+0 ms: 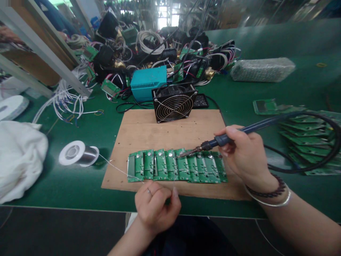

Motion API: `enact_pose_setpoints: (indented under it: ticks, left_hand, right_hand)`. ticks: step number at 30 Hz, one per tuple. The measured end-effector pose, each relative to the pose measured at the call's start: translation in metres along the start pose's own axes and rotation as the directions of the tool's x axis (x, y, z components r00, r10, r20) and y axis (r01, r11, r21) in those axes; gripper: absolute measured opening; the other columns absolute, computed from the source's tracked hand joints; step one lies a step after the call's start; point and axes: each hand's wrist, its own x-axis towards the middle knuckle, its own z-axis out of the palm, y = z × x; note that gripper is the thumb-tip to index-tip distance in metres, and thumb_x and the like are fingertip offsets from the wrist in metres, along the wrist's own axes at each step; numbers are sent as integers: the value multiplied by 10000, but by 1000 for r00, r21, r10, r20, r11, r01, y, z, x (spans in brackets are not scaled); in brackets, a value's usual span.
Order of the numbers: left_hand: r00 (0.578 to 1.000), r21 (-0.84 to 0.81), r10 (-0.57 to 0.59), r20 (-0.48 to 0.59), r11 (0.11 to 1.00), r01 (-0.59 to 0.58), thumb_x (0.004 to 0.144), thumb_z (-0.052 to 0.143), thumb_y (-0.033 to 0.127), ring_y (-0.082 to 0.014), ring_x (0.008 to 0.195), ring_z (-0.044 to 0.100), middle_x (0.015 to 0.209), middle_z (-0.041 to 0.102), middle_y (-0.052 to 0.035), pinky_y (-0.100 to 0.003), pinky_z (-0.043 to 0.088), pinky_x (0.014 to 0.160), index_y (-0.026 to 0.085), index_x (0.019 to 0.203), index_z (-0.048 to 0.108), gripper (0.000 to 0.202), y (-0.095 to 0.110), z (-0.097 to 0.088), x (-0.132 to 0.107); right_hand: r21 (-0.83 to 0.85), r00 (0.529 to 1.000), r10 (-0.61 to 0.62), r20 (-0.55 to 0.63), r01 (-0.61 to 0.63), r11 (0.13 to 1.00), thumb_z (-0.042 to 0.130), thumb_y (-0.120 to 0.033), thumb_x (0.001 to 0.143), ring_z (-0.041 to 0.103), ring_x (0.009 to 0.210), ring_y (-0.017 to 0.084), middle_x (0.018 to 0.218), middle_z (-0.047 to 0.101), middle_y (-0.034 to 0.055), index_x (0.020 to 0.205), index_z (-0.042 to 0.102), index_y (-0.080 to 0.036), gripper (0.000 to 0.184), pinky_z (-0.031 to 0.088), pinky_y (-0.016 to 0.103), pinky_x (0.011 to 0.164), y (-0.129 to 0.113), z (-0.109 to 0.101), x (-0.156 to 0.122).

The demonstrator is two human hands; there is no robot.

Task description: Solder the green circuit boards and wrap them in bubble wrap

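across a green table (80, 192) lay a tan sheet (141, 129), an overlapping row of circuit boards (170, 167) along its near part. a soldering iron (214, 142), gripped in the curled right hand (243, 156), angled its tip over them. just in front was the left hand (157, 204); left of the sheet lay a spool (89, 154), whose thin wire (117, 166) that hand pinched.

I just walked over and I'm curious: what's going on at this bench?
A person is working at a row of overlapping green circuit boards on a brown sheet. The right hand holds a soldering iron, its tip at the middle of the row; contact is hard to tell. The left hand pinches a thin wire running from a spool. A black fan stands behind the boards.
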Motion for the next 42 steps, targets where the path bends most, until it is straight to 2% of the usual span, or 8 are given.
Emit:
enact_pose_setpoints:
  ticks: [9,18,30,33,36,42]
  left_hand:
    - [1000,14,-7,28,1000,7,776,599,54,-72,454,411,513,482,64,-203,368,462,198,637,477,234,0,2,3]
    - [1000,56,-6,27,998,4,792,592,74,-74,448,405,497,444,66,-207,364,454,194,601,474,254,-2,3,3]
    - [999,72,3,36,997,-6,807,590,87,-80,463,395,501,416,70,-214,349,468,197,615,468,253,-4,7,5]
    - [1000,42,8,16,999,-9,782,608,69,-76,458,402,508,446,70,-208,360,466,198,631,470,242,-2,4,2]
    - [998,-13,38,-40,999,-39,748,617,46,-72,456,423,528,491,66,-207,376,465,193,673,497,205,-1,-1,-1]
    - [989,-108,30,-146,993,-46,727,589,35,-69,446,406,512,467,73,-212,359,438,193,675,499,189,3,-7,5]
  right_hand:
    - [-25,999,-16,48,17,1000,609,-306,726,405,315,58,387,469,-46,586,631,-164,201,287,165,289,2,1,-3]
    - [-3,999,39,26,-39,999,657,-296,700,421,334,60,406,496,-38,595,642,-162,171,295,166,300,3,2,-3]
    - [-45,999,18,46,-16,999,641,-293,716,426,339,59,427,510,-35,607,639,-159,173,309,167,303,5,1,-4]
    - [-45,999,-8,53,10,999,623,-298,732,427,342,64,422,504,-33,606,643,-161,187,307,175,308,3,0,-4]
    - [14,1000,-28,11,28,1000,607,-307,741,416,342,64,410,490,-31,599,651,-169,203,293,183,317,0,0,-2]
    - [127,993,-116,-1,115,985,626,-338,744,387,345,64,405,452,-42,593,647,-185,216,301,202,336,-3,1,0]
